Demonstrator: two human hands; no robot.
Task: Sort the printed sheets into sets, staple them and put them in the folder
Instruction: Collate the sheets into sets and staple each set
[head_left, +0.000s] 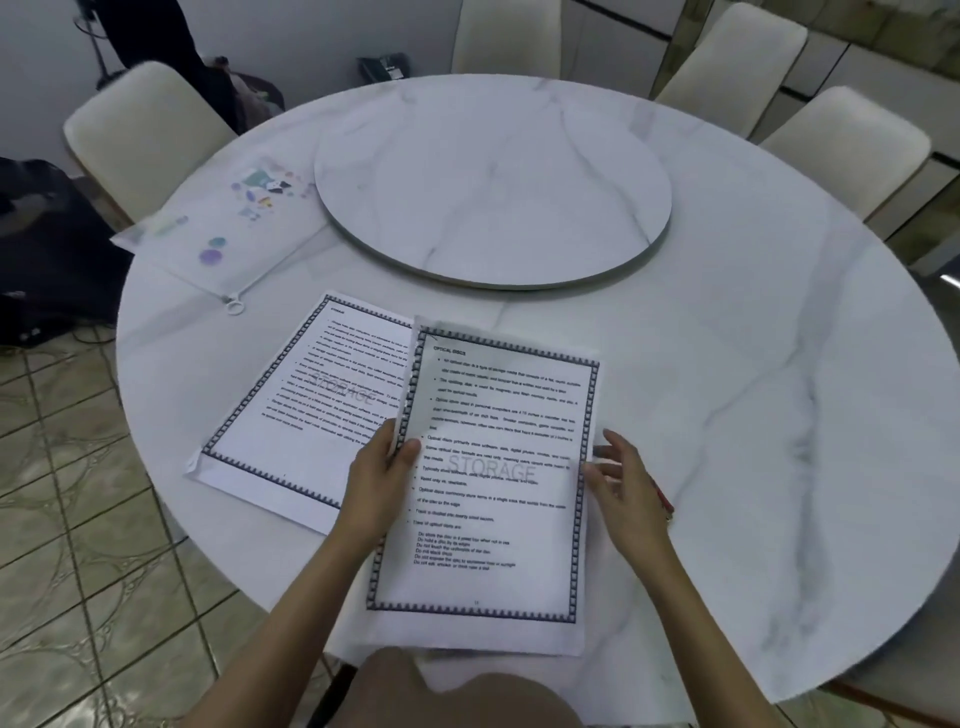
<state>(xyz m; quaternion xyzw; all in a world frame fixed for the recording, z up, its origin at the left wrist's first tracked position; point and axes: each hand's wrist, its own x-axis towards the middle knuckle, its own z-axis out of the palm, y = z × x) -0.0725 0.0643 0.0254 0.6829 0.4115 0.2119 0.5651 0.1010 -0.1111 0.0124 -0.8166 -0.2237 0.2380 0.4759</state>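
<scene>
The left thumb lies on top of the held sheets with the fingers curled beneath, so the left hand pinches their left edge, probably to keep the pages squared while they are checked. The right hand sits at the opposite edge with its fingers spread and loose, gripping nothing; motion blur hides whether they actually touch the paper. A small red thing shows just beyond that wrist, too little of it to name. Another printed sheet lies flat on the table to the left, partly under the held pages, likely the start of a set. The translucent zip folder waits farther off beside the turntable, so sorting seems under way, stapling not yet.
</scene>
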